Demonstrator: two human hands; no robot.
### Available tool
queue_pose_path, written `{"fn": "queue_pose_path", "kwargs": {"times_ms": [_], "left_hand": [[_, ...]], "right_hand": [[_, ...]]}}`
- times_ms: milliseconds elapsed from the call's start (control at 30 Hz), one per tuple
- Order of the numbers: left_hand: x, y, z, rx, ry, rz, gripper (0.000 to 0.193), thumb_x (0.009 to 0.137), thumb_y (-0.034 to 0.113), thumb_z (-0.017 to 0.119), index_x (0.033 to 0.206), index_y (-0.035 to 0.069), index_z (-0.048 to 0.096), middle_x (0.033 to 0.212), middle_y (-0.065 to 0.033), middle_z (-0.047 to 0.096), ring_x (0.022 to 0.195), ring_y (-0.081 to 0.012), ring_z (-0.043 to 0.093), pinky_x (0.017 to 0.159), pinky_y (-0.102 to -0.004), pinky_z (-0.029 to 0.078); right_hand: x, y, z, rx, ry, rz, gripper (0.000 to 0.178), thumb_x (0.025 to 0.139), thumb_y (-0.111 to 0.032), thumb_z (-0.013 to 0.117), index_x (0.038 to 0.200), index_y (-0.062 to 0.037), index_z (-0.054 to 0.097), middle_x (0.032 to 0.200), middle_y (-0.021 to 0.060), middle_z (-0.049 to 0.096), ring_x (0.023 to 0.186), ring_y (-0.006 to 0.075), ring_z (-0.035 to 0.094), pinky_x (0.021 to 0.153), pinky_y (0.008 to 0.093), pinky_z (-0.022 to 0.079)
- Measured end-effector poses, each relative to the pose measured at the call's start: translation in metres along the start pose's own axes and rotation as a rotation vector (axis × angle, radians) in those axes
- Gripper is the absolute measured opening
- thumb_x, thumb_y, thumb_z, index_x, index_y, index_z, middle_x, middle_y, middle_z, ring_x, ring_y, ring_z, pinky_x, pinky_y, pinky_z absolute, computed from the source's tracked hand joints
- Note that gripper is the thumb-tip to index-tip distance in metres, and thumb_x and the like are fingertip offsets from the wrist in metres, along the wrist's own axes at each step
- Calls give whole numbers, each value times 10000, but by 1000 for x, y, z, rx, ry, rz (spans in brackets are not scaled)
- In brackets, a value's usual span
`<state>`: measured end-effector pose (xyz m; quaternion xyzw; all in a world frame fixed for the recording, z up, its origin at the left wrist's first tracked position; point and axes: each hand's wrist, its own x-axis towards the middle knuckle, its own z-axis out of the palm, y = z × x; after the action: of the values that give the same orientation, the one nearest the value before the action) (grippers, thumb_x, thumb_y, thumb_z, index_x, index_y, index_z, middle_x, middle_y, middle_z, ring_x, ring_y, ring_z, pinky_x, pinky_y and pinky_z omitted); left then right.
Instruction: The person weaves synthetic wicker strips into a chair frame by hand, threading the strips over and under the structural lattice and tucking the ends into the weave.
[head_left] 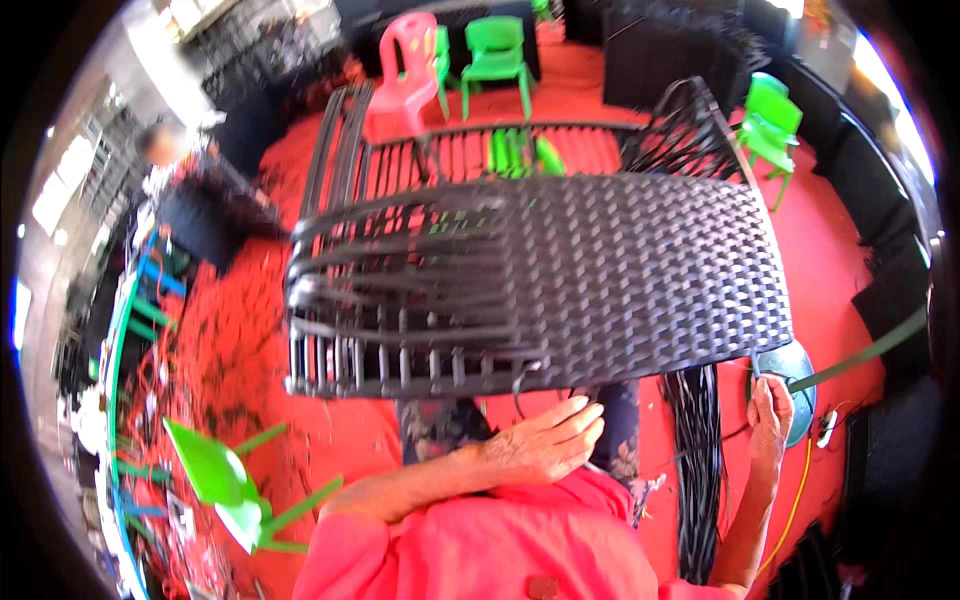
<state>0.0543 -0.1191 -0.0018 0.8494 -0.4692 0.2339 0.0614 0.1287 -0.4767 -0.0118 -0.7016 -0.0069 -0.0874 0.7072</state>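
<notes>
A black woven plastic-rattan frame point(640, 270) lies across in front of me. Its right part is tightly woven; on the left, loose strips run over bare bars. Just below its near edge is my left hand point(545, 440), its fingers stretched out and nothing visible in them. A thin loop of strip hangs by that edge, close to the hand. At the near right corner my right hand point(770, 410) is closed in a pinch on a thin weaving strip point(756, 366) that comes down from the corner. The strip's other end is hidden.
A bundle of black strips point(697, 470) hangs to the right, beside a round teal stool point(790, 380). A green chair point(220, 480) lies tipped at the left. More chairs, green point(495, 55) and pink point(402, 75), stand beyond. Another person point(185, 180) works at far left.
</notes>
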Motion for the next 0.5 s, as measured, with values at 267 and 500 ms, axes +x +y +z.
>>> {"fn": "queue_pose_path", "kwargs": {"times_ms": [267,500], "left_hand": [[-43,5,-40,97,321,-223,213,780,164,702,990,130,690,1081,-38,637,962,-199,631,816,-334,470],[-54,-24,-67,125,291,-657,321,697,138,784,1003,121,687,1013,-34,575,935,-240,581,786,-377,410]], "right_hand": [[1,-82,134,-477,-616,-270,95,810,6,662,902,-12,682,721,55,600,585,87,541,529,223,399],[-6,-96,165,-512,-705,-321,93,821,3,687,908,18,660,768,79,631,673,137,660,609,243,537]]}}
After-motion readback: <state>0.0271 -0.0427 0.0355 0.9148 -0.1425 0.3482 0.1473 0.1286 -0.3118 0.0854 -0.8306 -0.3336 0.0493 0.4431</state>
